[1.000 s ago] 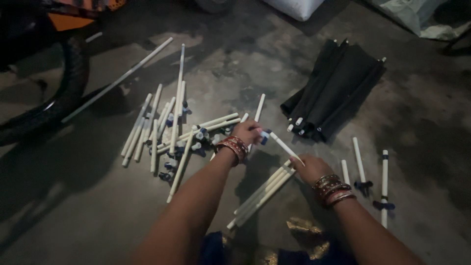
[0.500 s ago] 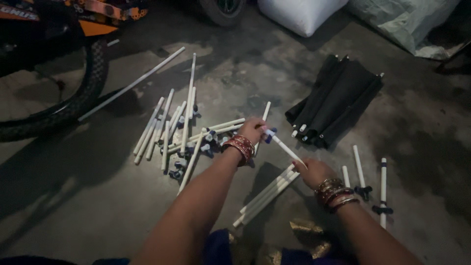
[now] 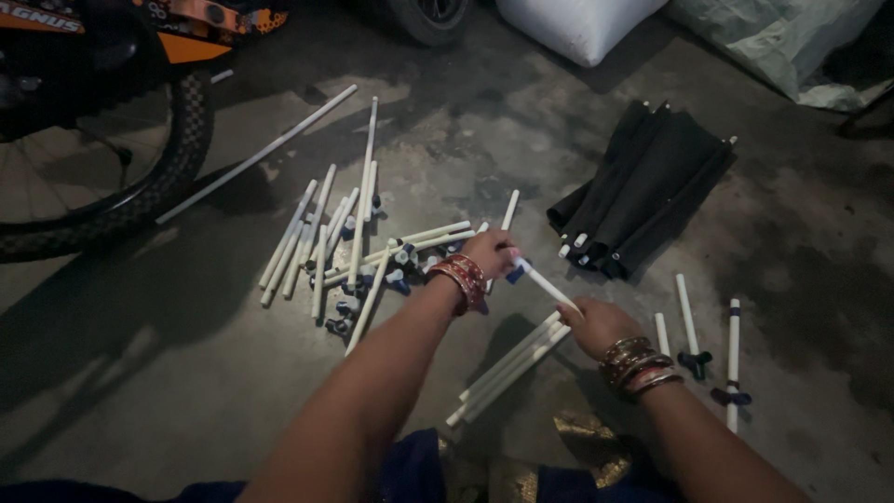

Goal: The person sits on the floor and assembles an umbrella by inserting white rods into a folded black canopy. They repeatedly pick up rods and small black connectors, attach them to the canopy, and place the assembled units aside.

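Note:
A short white rod [image 3: 548, 287] with a blue connector on its far end spans between both hands above the concrete floor. My left hand [image 3: 491, 251], red bangles at the wrist, grips the connector end. My right hand [image 3: 601, 325], with metal bangles, holds the near end. Under my left arm lies a scattered heap of white rods with blue connectors [image 3: 358, 251]. A few joined white rods [image 3: 507, 368] lie on the floor between my arms.
A folded black fabric bundle [image 3: 647, 191] lies at the right. Three white rods with dark fittings [image 3: 708, 340] sit beside my right wrist. A long white pole [image 3: 256, 154] points at a bicycle wheel [image 3: 112, 177] on the left. White and green sacks [image 3: 577, 23] stand behind.
The view has drifted up and right, bringing the wheel and sacks further into frame. Both hands keep hold of the same rod, with hardly any shift between them.

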